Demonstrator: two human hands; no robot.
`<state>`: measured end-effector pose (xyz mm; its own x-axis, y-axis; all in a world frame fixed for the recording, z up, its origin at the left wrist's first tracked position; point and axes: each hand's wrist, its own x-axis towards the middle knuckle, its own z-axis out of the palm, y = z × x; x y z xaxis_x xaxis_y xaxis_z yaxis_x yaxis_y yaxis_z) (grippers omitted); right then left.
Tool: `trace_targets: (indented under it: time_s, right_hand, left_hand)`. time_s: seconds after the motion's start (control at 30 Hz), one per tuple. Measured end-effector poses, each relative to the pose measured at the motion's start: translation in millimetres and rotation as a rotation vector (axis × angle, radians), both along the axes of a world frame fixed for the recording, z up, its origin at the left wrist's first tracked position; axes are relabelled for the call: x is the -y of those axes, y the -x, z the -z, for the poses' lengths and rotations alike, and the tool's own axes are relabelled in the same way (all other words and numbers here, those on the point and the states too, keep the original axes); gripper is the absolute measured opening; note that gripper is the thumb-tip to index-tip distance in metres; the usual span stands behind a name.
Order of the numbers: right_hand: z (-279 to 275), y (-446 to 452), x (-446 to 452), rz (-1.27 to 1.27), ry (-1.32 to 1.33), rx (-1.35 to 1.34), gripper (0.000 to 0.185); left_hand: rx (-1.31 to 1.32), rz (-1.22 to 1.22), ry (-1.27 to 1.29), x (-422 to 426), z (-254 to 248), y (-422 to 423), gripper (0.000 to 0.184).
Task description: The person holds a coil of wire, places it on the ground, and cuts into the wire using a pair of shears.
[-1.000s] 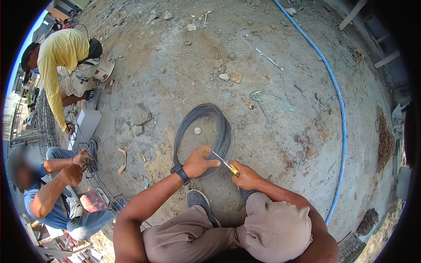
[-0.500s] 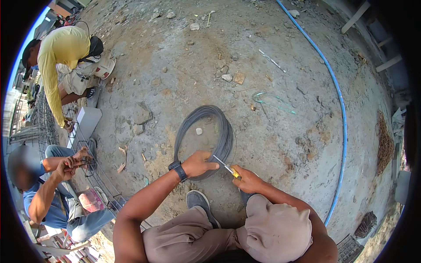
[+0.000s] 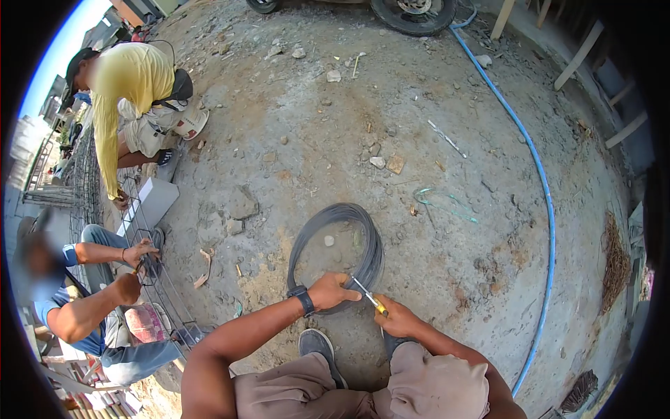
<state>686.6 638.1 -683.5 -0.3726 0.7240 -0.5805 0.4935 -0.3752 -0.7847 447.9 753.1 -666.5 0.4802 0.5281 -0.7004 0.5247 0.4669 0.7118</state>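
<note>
A coil of thin dark wire [image 3: 375, 244] stands on the ground before me, its near side between my hands and shoes. My left hand [image 3: 333, 291], with a watch on the wrist, is closed on the near part of the coil, thumb pointing right. In my right hand [image 3: 399, 318] is a screwdriver [image 3: 380, 306] with a yellow handle, gripped with its slim metal shaft slanting up and left. The shaft's tip reaches the wire beside my left fingers. Exactly how the tip meets the wire is too small to tell.
Two people work at left beside a rebar cage [image 3: 155, 279]; one wears a yellow shirt [image 3: 136, 77]. Near them are a white block [image 3: 155, 202] and a bucket [image 3: 192, 124]. A blue hose [image 3: 543, 174] curves along the right. Motorcycle wheels [image 3: 415, 14] stand at the far end.
The view has tipped up, so the scene sits lower and motorcycle wheels show at the top. My hands keep their hold at the coil. The seated person's hands have moved apart.
</note>
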Motion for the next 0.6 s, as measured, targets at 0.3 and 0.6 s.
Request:
trace_targets:
  time_s: [0.3, 0.6]
  right_hand:
    - [-4.1, 6.6, -6.1, 0.01, -0.095, 0.114, 0.056]
    - [-65.4, 11.5, -15.7, 0.084, 0.119, 0.127, 0.054]
  left_hand:
    - [0.027, 0.049, -0.092, -3.6, 6.1, 4.7, 0.038]
    - [-0.069, 0.189, -0.073, -8.8, 6.9, 4.4, 0.047]
